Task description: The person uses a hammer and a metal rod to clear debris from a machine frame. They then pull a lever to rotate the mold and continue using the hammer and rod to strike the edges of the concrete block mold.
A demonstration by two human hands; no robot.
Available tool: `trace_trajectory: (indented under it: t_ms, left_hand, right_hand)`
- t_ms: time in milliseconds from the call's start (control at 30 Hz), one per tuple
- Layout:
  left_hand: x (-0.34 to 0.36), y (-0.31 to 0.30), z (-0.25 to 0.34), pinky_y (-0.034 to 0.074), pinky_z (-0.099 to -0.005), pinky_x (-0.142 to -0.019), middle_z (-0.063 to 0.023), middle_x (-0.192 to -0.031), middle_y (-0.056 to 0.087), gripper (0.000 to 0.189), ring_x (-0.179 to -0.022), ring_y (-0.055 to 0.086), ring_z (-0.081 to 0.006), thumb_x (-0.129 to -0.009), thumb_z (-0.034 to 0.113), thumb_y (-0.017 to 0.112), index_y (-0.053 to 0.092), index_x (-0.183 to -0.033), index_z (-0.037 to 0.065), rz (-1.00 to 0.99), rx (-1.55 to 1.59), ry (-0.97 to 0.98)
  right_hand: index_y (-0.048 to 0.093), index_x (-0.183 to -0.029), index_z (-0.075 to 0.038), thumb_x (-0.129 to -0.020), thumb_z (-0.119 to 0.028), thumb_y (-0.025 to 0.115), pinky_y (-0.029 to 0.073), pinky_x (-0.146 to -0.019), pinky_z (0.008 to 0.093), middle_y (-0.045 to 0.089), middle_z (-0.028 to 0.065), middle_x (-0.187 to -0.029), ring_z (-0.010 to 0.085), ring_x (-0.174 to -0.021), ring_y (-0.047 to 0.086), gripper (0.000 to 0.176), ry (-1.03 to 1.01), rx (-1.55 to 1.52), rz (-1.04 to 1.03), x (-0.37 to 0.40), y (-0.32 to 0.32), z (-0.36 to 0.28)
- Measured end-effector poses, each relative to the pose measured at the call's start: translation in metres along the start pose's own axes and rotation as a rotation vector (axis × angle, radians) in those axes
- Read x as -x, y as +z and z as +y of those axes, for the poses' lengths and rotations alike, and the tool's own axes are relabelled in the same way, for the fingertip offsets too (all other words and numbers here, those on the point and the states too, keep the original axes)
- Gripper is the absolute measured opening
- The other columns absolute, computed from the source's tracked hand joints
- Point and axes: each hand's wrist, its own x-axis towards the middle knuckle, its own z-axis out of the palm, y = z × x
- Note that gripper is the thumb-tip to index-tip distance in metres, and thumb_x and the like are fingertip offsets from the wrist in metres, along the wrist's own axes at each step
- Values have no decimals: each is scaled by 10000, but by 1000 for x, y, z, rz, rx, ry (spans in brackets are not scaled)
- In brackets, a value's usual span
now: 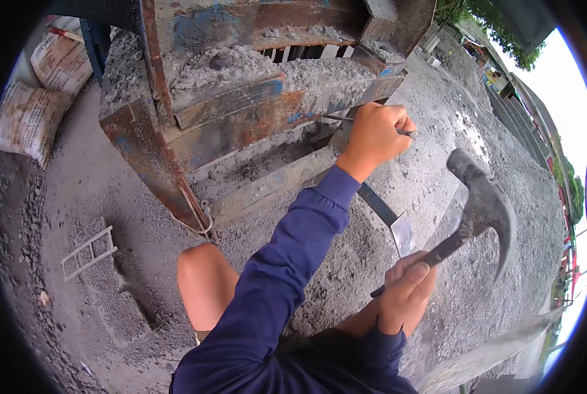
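Hammer (482, 205) up in the right hand (408, 285), fingers wrapped round the dark handle with the thumb laid along it, and from my end I see the head standing clear beyond the fist, claw curving down on the far side. Over to the left hand (380, 134): fingers closed on a thin metal rod (405, 132), one end poking out of the fist on the hammer's side, the other pointing at the lower edge of a rusty metal frame (241, 128); contact there, I can't tell. Hammer and rod are apart.

I've got the left arm stretched long and forward, blue sleeve (287, 243) up to the wrist, back of the hand uppermost. The right arm sits low and close to the body, its fist below the left one.

Just past the left wrist, a flat metal plate (403, 231) on a dark bar. Grey crust (224, 72) cakes the frame's ledges. Wider now: bare knee (201, 282) below, ladder-shaped piece (91, 251) lying on gritty ground (142, 217), printed sacks (27, 121) at far left.
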Motion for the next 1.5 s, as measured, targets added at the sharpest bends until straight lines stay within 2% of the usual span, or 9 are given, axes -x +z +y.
trace_trajectory:
  t_ms: [200,333,400,667,867,1100,1267,1433,1500]
  left_hand:
    - [-12,-2,-3,372,-291,-450,-117,-497,472,316,-425,437,-167,-662,24,703,411,-544,3,57,17,-10]
    - [-13,-7,1,364,-303,-436,-129,-491,406,329,-418,412,-172,-678,25,698,401,-537,10,51,-53,29]
    - [-10,-6,-2,363,-307,-434,-129,-489,395,334,-414,406,-175,-684,28,700,401,-535,11,53,-29,7]
    - [-12,-1,-7,373,-312,-436,-117,-475,430,343,-409,440,-178,-701,44,717,420,-534,13,62,-5,-21]
    - [3,5,2,416,-293,-484,-112,-545,542,298,-481,555,-192,-668,24,717,437,-568,15,14,-15,-49]
    - [62,-18,11,428,-402,-651,-82,-698,495,237,-717,514,-301,-588,-60,604,446,-723,54,-262,-1,151]
    - [92,-31,-35,410,-389,-668,-71,-719,495,231,-709,508,-292,-681,-18,660,452,-748,59,-439,-64,146]
    - [125,-32,-72,389,-363,-682,-53,-692,464,271,-682,480,-261,-790,136,720,466,-718,77,-509,-328,87]
    - [119,-26,-66,367,-340,-620,-35,-624,417,356,-616,443,-223,-781,219,740,448,-624,90,-613,-429,225]
  right_hand:
    - [425,-853,-66,-978,-497,416,282,-407,203,391,-13,-605,53,-468,365,449,-251,-278,62,-18,16,-2]
    - [460,-894,-72,-1012,-388,412,267,-389,191,398,-46,-606,32,-448,353,341,-315,56,81,-34,35,15]
    - [497,-876,-30,-1013,-361,394,299,-441,231,450,2,-579,79,-477,418,373,2,-129,-62,-33,34,3]
    - [431,-858,-10,-971,-536,406,241,-380,199,386,-22,-563,49,-423,341,539,-247,-403,199,-37,20,-36]
    - [468,-904,-38,-1023,-328,401,257,-419,186,413,-29,-619,17,-491,369,321,-16,-343,-60,-45,3,-23]
    - [471,-798,-65,-1007,-227,455,276,-417,224,429,-45,-576,33,-470,370,266,-214,166,-51,-102,-73,0]
    - [460,-787,15,-954,-182,550,267,-441,362,377,134,-528,161,-449,344,273,-354,550,-242,-114,-98,89]
    - [552,-856,19,-878,-286,647,398,-551,399,524,149,-625,244,-573,493,320,391,324,-523,-46,-29,278]
    - [548,-851,-4,-883,-279,639,419,-566,357,546,73,-655,162,-630,517,291,509,158,-645,-16,11,323]
